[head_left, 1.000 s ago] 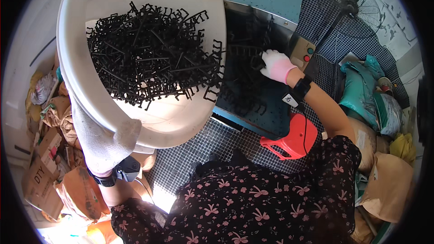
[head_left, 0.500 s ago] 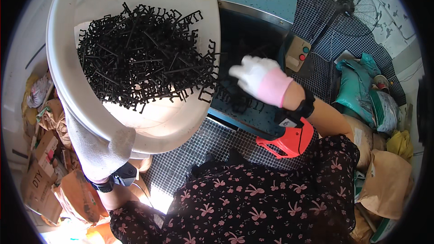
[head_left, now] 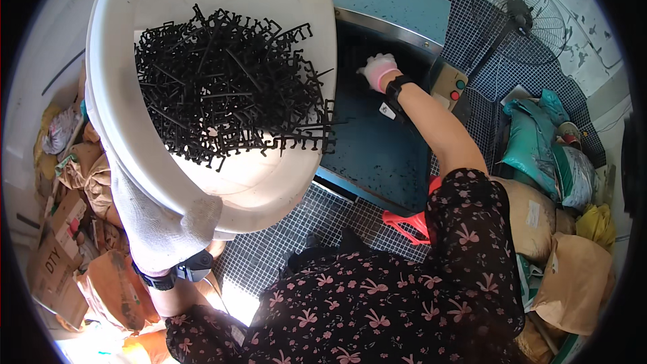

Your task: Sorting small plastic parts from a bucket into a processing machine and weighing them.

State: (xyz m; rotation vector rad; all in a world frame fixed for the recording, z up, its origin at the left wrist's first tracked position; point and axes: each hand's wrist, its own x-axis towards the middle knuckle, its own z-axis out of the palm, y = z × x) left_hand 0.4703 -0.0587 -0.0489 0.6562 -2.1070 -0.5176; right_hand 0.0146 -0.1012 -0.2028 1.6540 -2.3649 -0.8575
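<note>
A large white plastic tub (head_left: 108, 47) is tilted on its side at the left, its mouth toward the machine. Inside lies a tangled heap of thin black plastic sprues (head_left: 222, 87), some sticking out past the rim. My left hand (head_left: 168, 219), in a whitish knit glove, grips the tub's lower rim; its fingertips are hidden behind the rim. My right hand (head_left: 379, 69), in a white and pink glove, reaches deep into the dark feed opening of a blue-grey machine (head_left: 391, 7). Its fingers look apart, with nothing visible in them. Black bits dot the machine's sloping chute (head_left: 377, 155).
A control box with red and green buttons (head_left: 448, 87) sits on the machine's right side. Beyond stands a black fan (head_left: 519, 13). Sacks (head_left: 532, 135) pile up at the right, cardboard and paper bags (head_left: 118, 290) at the left. A red plastic stool (head_left: 408, 226) is below the chute.
My right hand has moved forward, deeper into the machine's opening. Black pieces that lay on the chute are mostly gone from it. The tub appears slightly farther right, still held by my left hand.
</note>
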